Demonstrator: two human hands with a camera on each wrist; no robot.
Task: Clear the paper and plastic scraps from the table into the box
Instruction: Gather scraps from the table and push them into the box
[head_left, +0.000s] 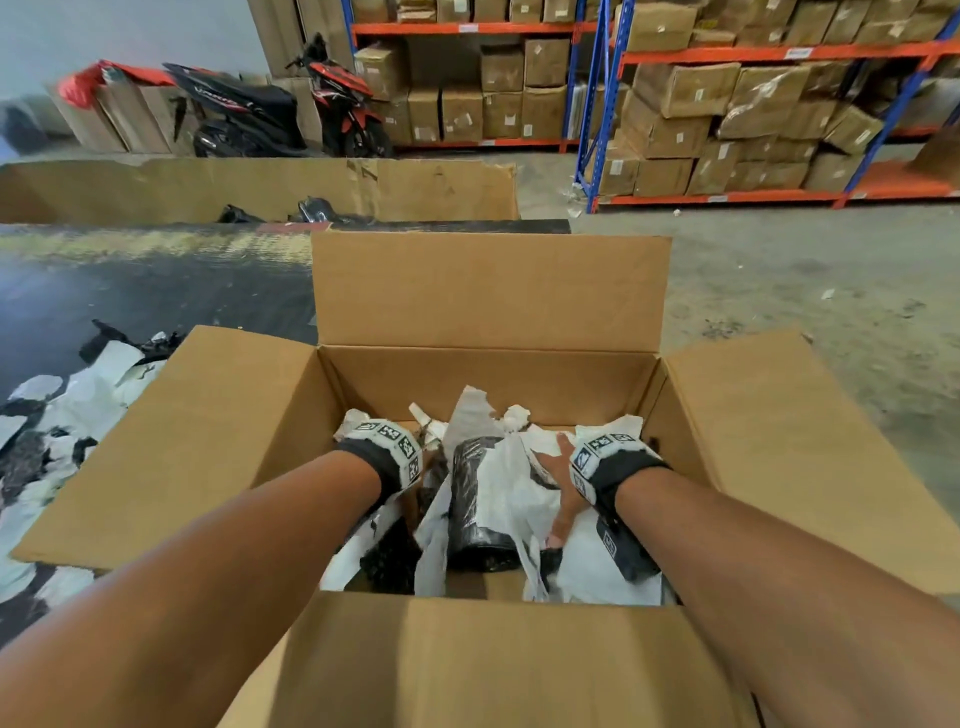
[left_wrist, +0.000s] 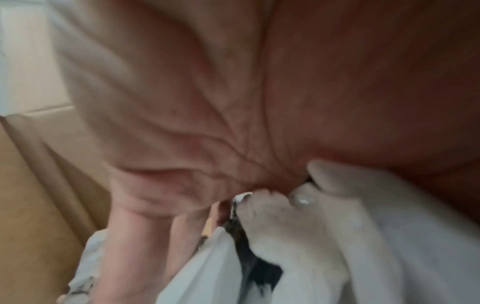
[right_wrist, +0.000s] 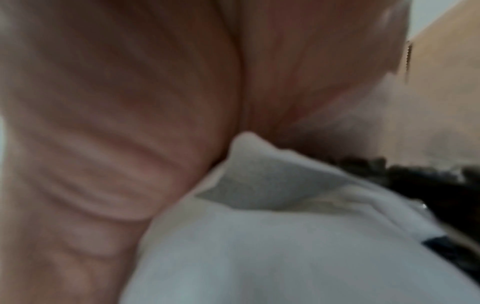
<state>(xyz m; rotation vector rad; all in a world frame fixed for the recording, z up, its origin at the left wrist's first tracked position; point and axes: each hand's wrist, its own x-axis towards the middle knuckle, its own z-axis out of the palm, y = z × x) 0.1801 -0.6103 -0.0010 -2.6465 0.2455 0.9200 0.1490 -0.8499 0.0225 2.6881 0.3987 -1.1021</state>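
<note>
An open cardboard box (head_left: 488, 291) stands in front of me, its flaps spread out. White and black paper and plastic scraps (head_left: 498, 483) are heaped inside it. Both my hands are down in the box. My right hand (head_left: 558, 483) lies spread on the heap, thumb stretched toward me, palm (right_wrist: 130, 123) against a white scrap (right_wrist: 259, 246). In the head view my left hand is hidden past its wrist band (head_left: 387, 447). In the left wrist view the left hand (left_wrist: 197, 222) reaches straight-fingered down among white scraps (left_wrist: 389, 246), beside the box wall (left_wrist: 31, 205).
More white and black scraps (head_left: 67, 415) lie on the dark table (head_left: 156, 280) left of the box. A long torn carton (head_left: 260, 187) stands behind the table. Beyond are a parked motorbike (head_left: 291, 109) and shelving with cartons (head_left: 727, 130). Concrete floor (head_left: 805, 291) lies to the right.
</note>
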